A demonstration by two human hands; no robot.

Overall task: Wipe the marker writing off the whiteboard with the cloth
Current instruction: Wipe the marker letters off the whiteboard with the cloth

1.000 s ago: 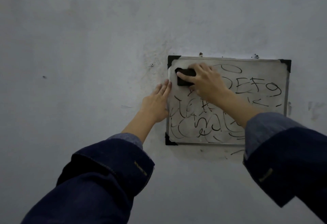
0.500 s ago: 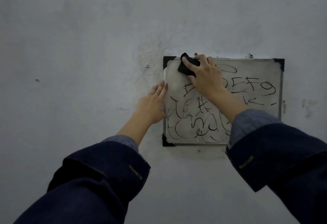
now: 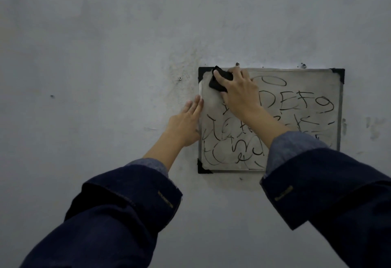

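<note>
The whiteboard (image 3: 296, 141) hangs on a grey wall (image 3: 105, 45), a small framed board with black corner caps (image 3: 204, 74). Black marker writing (image 3: 296, 103) covers most of it: a loop near the top edge, the letters D E F g below that, and a tangle of scribbles across the lower half. A patch near the top left corner of the board looks bare and smeary grey.

A black cloth (image 3: 220, 81) sits right at that top left corner, pressed flat to the board. The right hand (image 3: 239, 92) has it pinned, fingers bent over the cloth and the thumb laid along its upper edge. The left hand (image 3: 186, 124) lies flat against the left edge of the board, about halfway down, fingers straight and together, with nothing in it; its fingertips touch the frame.

Both arms wear dark blue sleeves (image 3: 127, 200) with turned-back cuffs. Above the board's top edge a screw (image 3: 237, 64) sticks out of the wall, and another (image 3: 180, 78) sits off to the left of the board.
</note>
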